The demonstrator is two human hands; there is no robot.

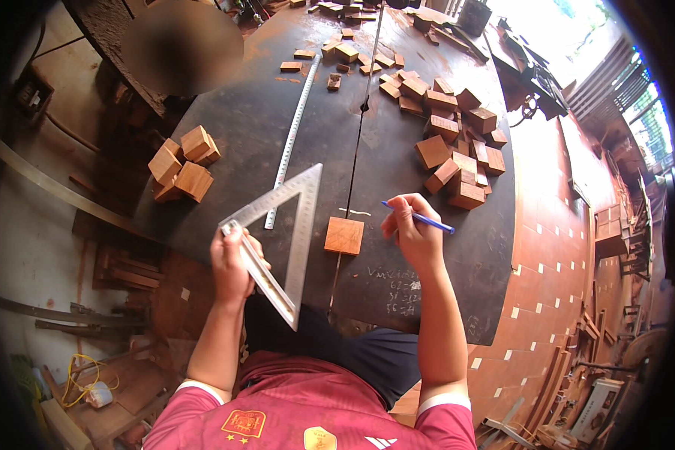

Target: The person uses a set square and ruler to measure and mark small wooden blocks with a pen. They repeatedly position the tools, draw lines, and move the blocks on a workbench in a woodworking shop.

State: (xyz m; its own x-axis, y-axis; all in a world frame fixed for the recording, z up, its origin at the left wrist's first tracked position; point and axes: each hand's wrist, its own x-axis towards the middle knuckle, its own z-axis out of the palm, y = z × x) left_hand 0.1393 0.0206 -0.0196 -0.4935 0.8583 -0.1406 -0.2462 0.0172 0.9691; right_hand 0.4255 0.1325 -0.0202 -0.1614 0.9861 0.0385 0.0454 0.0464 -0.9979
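Left hand (231, 264), lower left of centre: closed around long edge of metal triangular square (292, 225). Right hand (415, 234), centre: gripping blue pen (425, 220). Between both hands: 1 flat wooden block (344, 235) on dark round table (277, 127). Upper centre: steel ruler (295, 131). Upper right: pile of wooden blocks (457, 142).

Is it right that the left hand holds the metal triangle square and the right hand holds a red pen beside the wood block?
Not quite: the pen is blue, not red, as the head view shows. The rest stands: the left hand holds the metal triangle square, and the right hand holds the pen beside the wood block.
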